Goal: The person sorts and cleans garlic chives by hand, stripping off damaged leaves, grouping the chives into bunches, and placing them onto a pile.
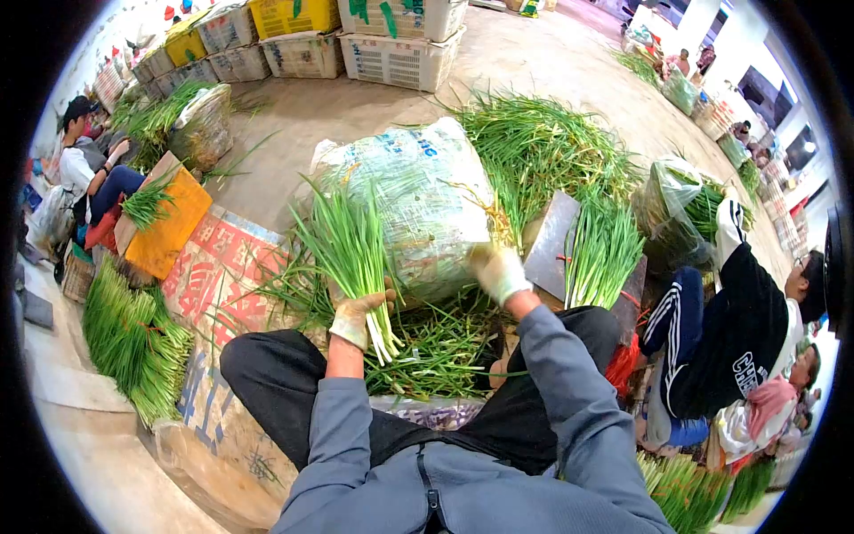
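Note:
My left hand [358, 319], in a pale glove with bare fingertips, is closed around a bunch of garlic chives [351, 245]. Their white stem ends point down toward my lap and the green leaves fan upward. My right hand [498, 271], also gloved, is raised in front of the big white sack [409, 200], its fingers smeared by motion. Just above it hang some yellowed leaves [500, 222]; whether the hand grips them I cannot tell. Loose green trimmings [427, 356] lie between my crossed legs, under both hands.
To the right, a tied chive bunch [598, 254] leans by a grey board [553, 245], with a large chive heap [543, 147] behind. Stacked bundles [133, 338] lie left near an orange board [169, 218]. Plastic crates [400, 58] stand behind. People sit close on the right [734, 329] and farther left.

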A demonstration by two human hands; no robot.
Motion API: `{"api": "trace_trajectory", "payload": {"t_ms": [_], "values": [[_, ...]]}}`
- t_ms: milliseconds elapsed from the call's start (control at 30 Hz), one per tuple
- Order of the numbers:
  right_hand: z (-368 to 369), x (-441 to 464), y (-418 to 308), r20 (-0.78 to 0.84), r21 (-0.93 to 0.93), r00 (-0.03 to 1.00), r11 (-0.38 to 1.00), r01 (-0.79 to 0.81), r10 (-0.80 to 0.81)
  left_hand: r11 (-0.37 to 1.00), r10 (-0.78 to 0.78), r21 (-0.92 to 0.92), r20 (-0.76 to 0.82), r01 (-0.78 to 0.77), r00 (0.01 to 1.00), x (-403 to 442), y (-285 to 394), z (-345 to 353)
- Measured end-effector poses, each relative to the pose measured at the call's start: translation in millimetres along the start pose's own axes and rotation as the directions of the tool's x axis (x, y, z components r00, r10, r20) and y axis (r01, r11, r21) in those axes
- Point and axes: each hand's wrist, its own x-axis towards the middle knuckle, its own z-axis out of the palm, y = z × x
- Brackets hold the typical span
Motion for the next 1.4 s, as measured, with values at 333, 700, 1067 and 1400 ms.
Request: {"api": "trace_trajectory", "payload": {"t_ms": [333, 700, 1067, 1400], "values": [[14.5, -25.4, -123.0, 0.175, 0.525, 0.977, 0.827, -0.199, 0.124, 0.942, 0.229, 0.18, 0.274, -0.284, 0.934, 63.4, -98.1, -18.4], [-161.2, 18.7, -71.7, -0.26, 0.709, 0.852, 0.689, -0.152, 0.455, 0.077, 0.31, 0.973, 0.185, -0.219, 0.932, -2.4, -70.5, 103.5], [-103.8, 1.4, 208.2, -0.471, 0.333, 0.831, 0.932, -0.141, 0.294, 0.215, 0.102, 0.975, 0.037, -0.058, 0.994, 49.1, -130.0, 55.8], [-292.8, -54.7, 189.7, -0.356, 0.497, 0.773, 0.807, -0.319, 0.525, 0.451, 0.094, 0.892, -0.016, -0.028, 0.995, 98.7, -140.8, 49.2]]}}
